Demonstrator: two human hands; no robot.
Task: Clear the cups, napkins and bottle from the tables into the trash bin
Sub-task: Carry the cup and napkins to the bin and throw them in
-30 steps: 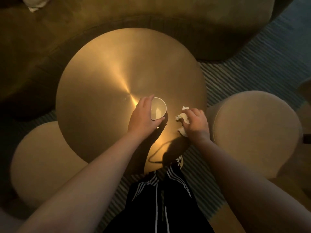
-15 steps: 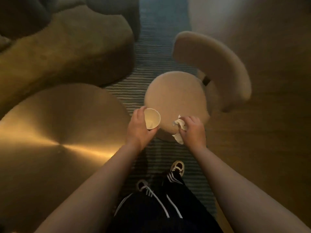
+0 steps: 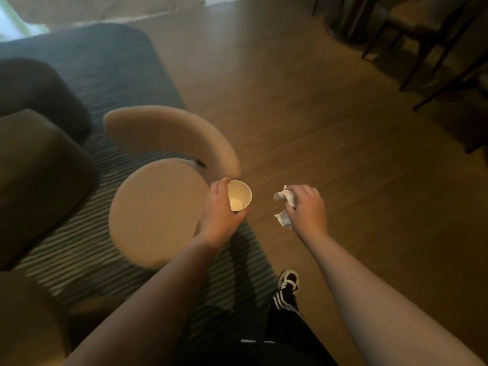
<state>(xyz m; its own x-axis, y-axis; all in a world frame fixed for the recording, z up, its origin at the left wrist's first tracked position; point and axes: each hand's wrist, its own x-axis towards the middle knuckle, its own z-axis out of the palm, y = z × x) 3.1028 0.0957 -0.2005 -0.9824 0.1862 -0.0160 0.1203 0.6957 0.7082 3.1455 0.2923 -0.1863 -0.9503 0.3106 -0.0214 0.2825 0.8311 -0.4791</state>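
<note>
My left hand [image 3: 219, 215] grips a white paper cup [image 3: 239, 195] upright, its open mouth facing the camera and its inside looking empty. It hovers over the edge of a striped rug beside a round beige chair. My right hand [image 3: 306, 210] holds a crumpled white napkin [image 3: 284, 207], with paper sticking out above and below the fingers, over bare wooden floor. No trash bin and no bottle show in this view.
A beige chair with a round seat [image 3: 155, 210] and curved backrest [image 3: 169, 133] stands left of my hands on the striped rug [image 3: 111, 75]. Dark sofa cushions [image 3: 39, 175] fill the left side. Dark wooden chair legs [image 3: 422, 48] stand at the top right on the wooden floor [image 3: 330, 114].
I have turned away from the round golden table, which has left the view. Both hands carried the cup and napkin along, and now hang over rug edge and wooden floor.
</note>
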